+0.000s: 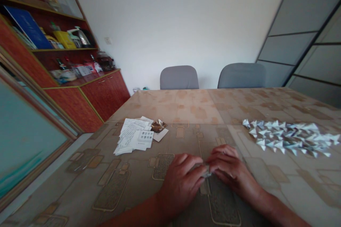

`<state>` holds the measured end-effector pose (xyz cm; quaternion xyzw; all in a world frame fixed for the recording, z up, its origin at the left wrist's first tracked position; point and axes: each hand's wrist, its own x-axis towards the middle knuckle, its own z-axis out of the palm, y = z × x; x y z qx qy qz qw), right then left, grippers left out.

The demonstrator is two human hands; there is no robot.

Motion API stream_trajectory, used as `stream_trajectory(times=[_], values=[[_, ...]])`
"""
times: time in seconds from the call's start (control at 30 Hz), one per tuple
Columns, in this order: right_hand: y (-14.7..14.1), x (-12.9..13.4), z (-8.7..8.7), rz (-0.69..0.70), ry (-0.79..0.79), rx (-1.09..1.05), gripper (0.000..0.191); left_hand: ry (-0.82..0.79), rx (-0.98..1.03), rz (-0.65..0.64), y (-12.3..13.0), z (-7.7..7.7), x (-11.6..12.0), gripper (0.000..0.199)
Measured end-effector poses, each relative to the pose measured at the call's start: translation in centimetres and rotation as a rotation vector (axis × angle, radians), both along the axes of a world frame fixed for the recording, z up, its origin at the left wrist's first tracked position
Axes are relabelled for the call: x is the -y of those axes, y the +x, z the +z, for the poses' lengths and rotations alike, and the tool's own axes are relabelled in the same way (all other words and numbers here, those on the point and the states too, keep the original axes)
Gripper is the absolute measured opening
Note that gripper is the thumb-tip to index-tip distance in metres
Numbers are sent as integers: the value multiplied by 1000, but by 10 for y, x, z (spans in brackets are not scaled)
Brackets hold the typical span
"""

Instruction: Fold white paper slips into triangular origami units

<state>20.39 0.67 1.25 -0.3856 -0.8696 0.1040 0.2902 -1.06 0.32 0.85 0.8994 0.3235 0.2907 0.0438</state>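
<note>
Both hands point(182, 182) point(230, 165) pinch a small piece point(206, 173), desk point(199, 108) running to its 12-o'clock edge between papers point(134, 136) at 10 and folded pieces point(289, 137) at 2.

Home dining area, by appearance. Table point(195, 108) under patterned cover; two grey chairs point(179, 78) along table's far edge; red-brown cabinet point(106, 94) beyond far left corner, its shelves bearing kettle point(84, 38), plastic jugs point(68, 1).
</note>
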Motion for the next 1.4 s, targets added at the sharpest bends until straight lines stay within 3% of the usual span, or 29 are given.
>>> stream_trajectory(times=[0.23, 0.47, 0.63, 1.03, 1.4], values=[[9, -3, -1, -51, -76, 58, 21, 33, -230, -82, 3, -13, 2, 9], [1, 0, -11, -226, -199, 9, 5, 67, -235, -112, 4, -11, 4, 12], [-5, -1, -19, -340, -240, 63, 11, 61, -212, -102, 5, -11, 5, 15], [1, -5, -12, -422, -233, 109, 10, 36, -241, -33, 4, -15, 16, 6], [-21, -2, -17, -583, -171, 175, 13, 54, -250, -25, 9, -16, 16, 5]])
